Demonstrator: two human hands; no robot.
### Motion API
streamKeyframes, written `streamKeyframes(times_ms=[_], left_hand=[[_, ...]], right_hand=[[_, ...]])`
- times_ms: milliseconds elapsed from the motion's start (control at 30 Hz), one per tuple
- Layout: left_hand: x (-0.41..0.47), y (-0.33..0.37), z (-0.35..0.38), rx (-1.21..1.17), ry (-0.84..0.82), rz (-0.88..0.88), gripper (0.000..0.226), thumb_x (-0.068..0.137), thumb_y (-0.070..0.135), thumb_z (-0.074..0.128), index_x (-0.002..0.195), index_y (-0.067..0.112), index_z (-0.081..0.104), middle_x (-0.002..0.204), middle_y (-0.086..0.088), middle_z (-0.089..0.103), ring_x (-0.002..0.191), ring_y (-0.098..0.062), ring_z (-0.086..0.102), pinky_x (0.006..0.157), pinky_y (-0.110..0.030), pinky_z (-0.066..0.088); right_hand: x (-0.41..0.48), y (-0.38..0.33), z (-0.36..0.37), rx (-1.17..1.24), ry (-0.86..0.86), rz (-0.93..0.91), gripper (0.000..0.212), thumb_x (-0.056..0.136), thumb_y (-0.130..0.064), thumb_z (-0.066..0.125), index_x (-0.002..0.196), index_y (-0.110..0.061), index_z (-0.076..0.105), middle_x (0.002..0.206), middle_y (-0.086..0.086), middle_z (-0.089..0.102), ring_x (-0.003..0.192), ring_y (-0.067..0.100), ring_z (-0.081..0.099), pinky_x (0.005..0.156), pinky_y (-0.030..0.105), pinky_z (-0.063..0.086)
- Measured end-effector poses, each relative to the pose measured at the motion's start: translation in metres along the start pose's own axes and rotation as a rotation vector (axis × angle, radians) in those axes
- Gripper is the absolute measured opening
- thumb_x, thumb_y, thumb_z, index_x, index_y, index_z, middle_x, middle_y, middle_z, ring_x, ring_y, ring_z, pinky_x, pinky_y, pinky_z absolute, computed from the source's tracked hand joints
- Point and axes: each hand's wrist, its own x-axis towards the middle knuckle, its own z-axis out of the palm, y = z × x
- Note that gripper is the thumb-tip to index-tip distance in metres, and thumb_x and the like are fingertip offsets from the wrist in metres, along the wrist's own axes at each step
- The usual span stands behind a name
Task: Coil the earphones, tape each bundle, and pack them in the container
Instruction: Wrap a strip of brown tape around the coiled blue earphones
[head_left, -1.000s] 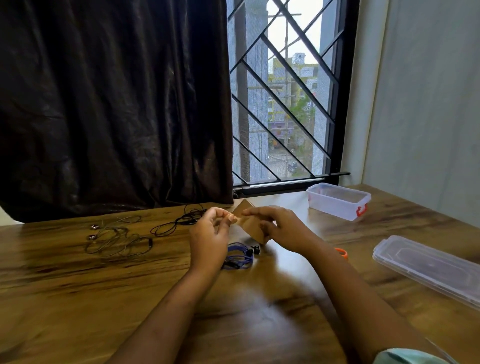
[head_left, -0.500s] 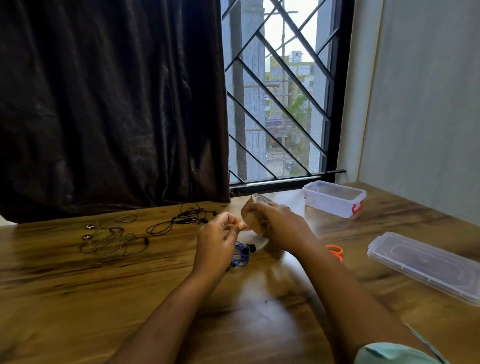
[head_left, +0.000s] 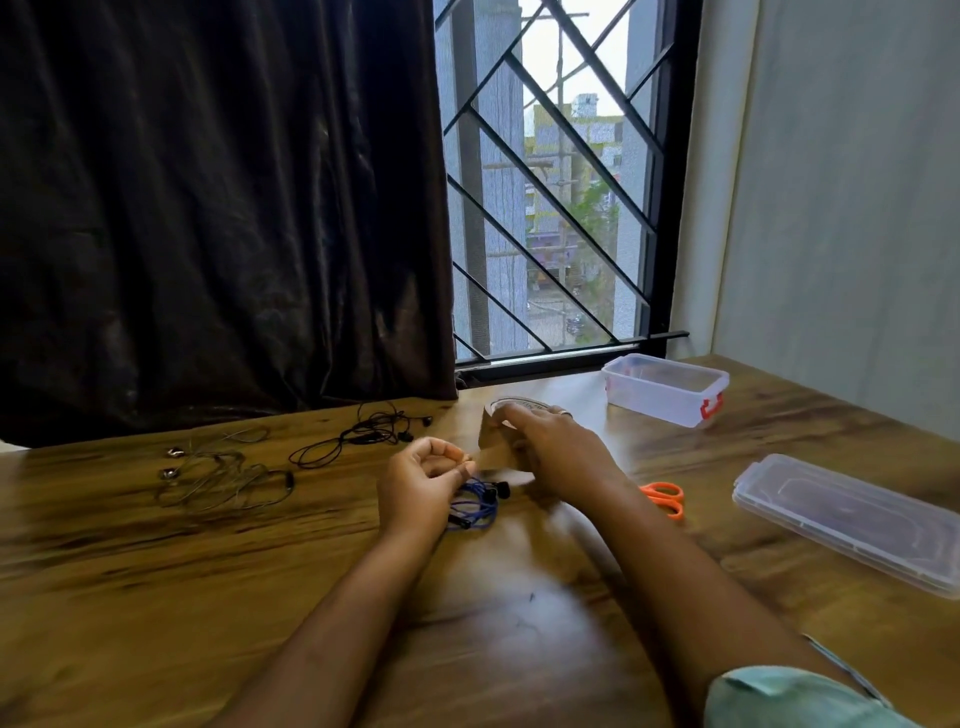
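The right hand (head_left: 553, 449) covers most of the tape roll (head_left: 511, 408); the pulled strip is blurred. The lid (head_left: 852, 519) runs past the right edge.

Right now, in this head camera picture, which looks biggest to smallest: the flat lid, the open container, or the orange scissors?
1. Flat lid, though it lies nearer the camera, which inflates it.
2. Open container, farther back by the window.
3. Orange scissors, partly hidden behind the right arm.

Wooden desk (head_left: 156, 597) beneath a window, strewn with small items.
On it lie grey earphones (head_left: 218, 475), black earphones (head_left: 358, 436), a blue coiled pair (head_left: 475, 512), orange scissors (head_left: 665, 498), an open clear container (head_left: 665, 388) and its lid (head_left: 852, 519).
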Motion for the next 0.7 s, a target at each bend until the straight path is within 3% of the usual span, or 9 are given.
streamKeyframes(times_ms=[133,300,467,700], left_hand=[[0.008,-0.006,-0.005,0.053,0.123,-0.028,0.015,0.075,0.014,0.077,0.069,0.020,0.065,0.072,0.004,0.071,0.073,-0.015,0.068,0.075,-0.044,0.058],[0.015,-0.014,-0.009,0.102,0.143,-0.087,0.017,0.071,0.014,0.080,0.066,0.020,0.065,0.072,0.003,0.071,0.074,-0.018,0.068,0.075,-0.047,0.057],[0.015,-0.012,-0.008,0.133,0.150,-0.101,0.017,0.073,0.012,0.078,0.068,0.020,0.064,0.072,0.003,0.070,0.074,-0.017,0.067,0.075,-0.045,0.057],[0.014,-0.010,-0.008,0.100,0.158,-0.108,0.018,0.075,0.011,0.076,0.069,0.021,0.063,0.072,0.004,0.069,0.074,-0.016,0.067,0.075,-0.044,0.058]], right_hand=[[0.000,-0.003,0.005,-0.033,0.021,-0.013,0.050,0.088,-0.013,0.052,0.123,-0.046,0.038,0.129,-0.010,0.055,0.116,0.023,0.049,0.073,0.032,0.048],[-0.003,-0.006,0.008,-0.053,-0.026,-0.006,0.055,0.092,-0.016,0.046,0.135,-0.047,0.034,0.133,-0.008,0.052,0.121,0.025,0.045,0.079,0.035,0.048],[-0.006,-0.009,0.007,-0.060,-0.029,-0.001,0.053,0.094,-0.018,0.043,0.137,-0.047,0.033,0.137,-0.008,0.049,0.128,0.026,0.039,0.084,0.038,0.048],[-0.008,-0.013,0.010,-0.080,0.009,0.046,0.056,0.092,-0.018,0.046,0.137,-0.048,0.031,0.132,-0.007,0.052,0.125,0.025,0.042,0.084,0.038,0.049]])
